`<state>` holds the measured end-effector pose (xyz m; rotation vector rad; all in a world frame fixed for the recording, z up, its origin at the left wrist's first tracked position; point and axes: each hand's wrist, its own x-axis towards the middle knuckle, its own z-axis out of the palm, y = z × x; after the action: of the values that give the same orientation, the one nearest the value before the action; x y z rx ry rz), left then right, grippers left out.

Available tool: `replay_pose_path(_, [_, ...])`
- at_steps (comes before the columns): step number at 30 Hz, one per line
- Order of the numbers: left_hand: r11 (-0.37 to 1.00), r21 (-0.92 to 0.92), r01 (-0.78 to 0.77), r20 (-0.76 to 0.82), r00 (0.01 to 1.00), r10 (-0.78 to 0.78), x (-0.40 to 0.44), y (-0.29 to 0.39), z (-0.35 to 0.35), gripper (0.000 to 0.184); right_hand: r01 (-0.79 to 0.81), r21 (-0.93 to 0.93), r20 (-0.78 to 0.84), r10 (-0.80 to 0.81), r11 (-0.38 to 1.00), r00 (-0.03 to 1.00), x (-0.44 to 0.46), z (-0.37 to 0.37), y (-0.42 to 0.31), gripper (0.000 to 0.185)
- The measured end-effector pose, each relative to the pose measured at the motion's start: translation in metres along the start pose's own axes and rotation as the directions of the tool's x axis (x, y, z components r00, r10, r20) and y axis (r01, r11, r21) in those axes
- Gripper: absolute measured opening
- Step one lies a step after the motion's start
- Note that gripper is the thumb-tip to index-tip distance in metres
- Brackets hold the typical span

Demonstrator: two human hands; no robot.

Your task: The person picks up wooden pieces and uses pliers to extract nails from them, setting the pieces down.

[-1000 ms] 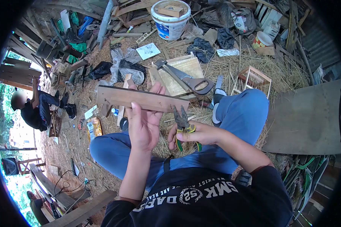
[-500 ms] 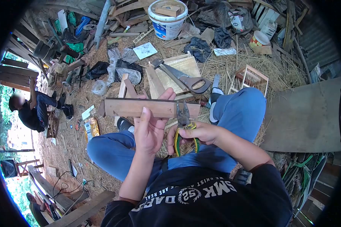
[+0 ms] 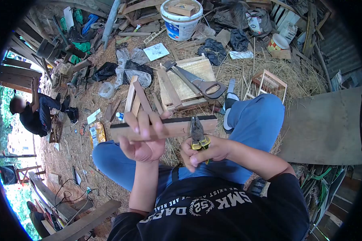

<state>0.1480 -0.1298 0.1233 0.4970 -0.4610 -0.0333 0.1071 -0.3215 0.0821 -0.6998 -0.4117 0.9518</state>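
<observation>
A flat wooden strip (image 3: 176,128) with a dark upper edge is held level above my lap. My left hand (image 3: 145,138) is closed around its left part, fingers over the face and palm below. In my right hand (image 3: 205,149) is a pair of pliers (image 3: 196,132) with yellow and green handles, pressed together in my fist. The jaws point up in front of the strip's right part; whether they grip anything there I cannot make out.
Beyond my knees a handsaw (image 3: 197,82) lies on a pale wooden panel (image 3: 201,68). A small slatted wooden frame (image 3: 272,86) stands by my right knee. A white bucket (image 3: 181,26) is at the back. Another person (image 3: 30,114) sits at the left.
The pliers' handles have come together from a wide spread. My left fingers have shifted from beneath the strip to over its face, and the strip has rolled, showing more dark edge.
</observation>
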Motion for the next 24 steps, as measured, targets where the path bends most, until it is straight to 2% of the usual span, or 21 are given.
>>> replay_pose_path(2, [0.999,-0.006,-0.039,0.058,0.998,0.040,0.000,0.001,0.005,0.042,-0.041,0.019,-0.030,0.041,0.999,0.999,0.000,0.002,0.001,0.031])
replay_pose_path(3, [0.997,-0.017,-0.079,0.119,0.990,0.081,0.000,0.001,0.008,0.043,-0.098,-0.104,-0.138,0.083,0.990,0.987,0.000,0.003,-0.001,0.031])
replay_pose_path(4, [0.992,0.082,-0.101,0.078,0.992,0.094,0.000,0.005,0.018,0.042,-0.167,-0.218,-0.250,0.110,0.962,0.962,-0.001,0.005,-0.002,0.032])
replay_pose_path(5, [0.992,0.082,-0.099,0.079,0.993,0.092,-0.002,0.007,0.026,0.042,-0.165,-0.217,-0.250,0.108,0.962,0.962,-0.001,0.007,0.000,0.032])
replay_pose_path(7, [0.986,0.065,-0.153,0.088,0.985,0.147,-0.006,0.013,0.038,0.042,-0.064,-0.440,-0.267,-0.063,0.896,0.962,-0.002,0.015,0.009,0.026])
replay_pose_path(8, [0.976,0.073,-0.206,0.112,0.974,0.197,-0.005,0.017,0.044,0.042,-0.078,-0.555,-0.241,-0.070,0.828,0.968,-0.002,0.022,0.010,0.025])
replay_pose_path(9, [0.975,0.083,-0.204,0.111,0.975,0.195,-0.003,0.019,0.050,0.042,-0.073,-0.550,-0.234,-0.070,0.832,0.970,-0.002,0.026,0.008,0.025])
replay_pose_path(11, [0.947,0.042,-0.318,0.205,0.931,0.303,0.000,0.023,0.061,0.041,-0.012,-0.598,-0.170,-0.112,0.801,0.979,-0.001,0.039,0.000,0.025])
replay_pose_path(12, [0.940,0.082,-0.331,0.210,0.928,0.308,0.002,0.027,0.064,0.040,0.089,-0.540,-0.194,-0.226,0.837,0.955,0.000,0.050,-0.008,0.034])
replay_pose_path(13, [0.941,0.083,-0.328,0.218,0.927,0.304,0.005,0.027,0.067,0.040,0.097,-0.541,-0.192,-0.235,0.835,0.953,0.002,0.052,-0.008,0.034])
replay_pose_path(15, [0.932,0.083,-0.352,0.147,0.930,0.338,0.009,0.023,0.072,0.040,0.054,-0.580,-0.240,-0.234,0.813,0.942,0.001,0.052,-0.011,0.035])
replay_pose_path(16, [0.934,0.112,-0.339,0.116,0.938,0.327,0.009,0.022,0.072,0.040,0.010,-0.570,-0.261,-0.193,0.821,0.946,-0.001,0.050,-0.017,0.021])
replay_pose_path(19, [0.929,0.126,-0.348,0.114,0.935,0.335,0.011,0.019,0.078,0.039,-0.001,-0.522,-0.314,-0.191,0.853,0.930,-0.003,0.055,-0.018,0.021])
replay_pose_path(21, [0.926,0.136,-0.353,0.127,0.933,0.337,0.011,0.019,0.076,0.038,0.050,-0.469,-0.312,-0.218,0.882,0.925,-0.002,0.053,-0.022,0.020])
replay_pose_path(23, [0.918,0.183,-0.351,0.186,0.930,0.318,0.014,0.015,0.073,0.043,-0.121,-0.663,-0.250,-0.065,0.738,0.966,-0.003,0.034,-0.022,0.019])
replay_pose_path(24, [0.939,0.132,-0.319,0.268,0.923,0.276,0.013,0.012,0.060,0.050,-0.011,-0.527,-0.292,-0.170,0.850,0.941,-0.007,0.032,-0.021,0.018])
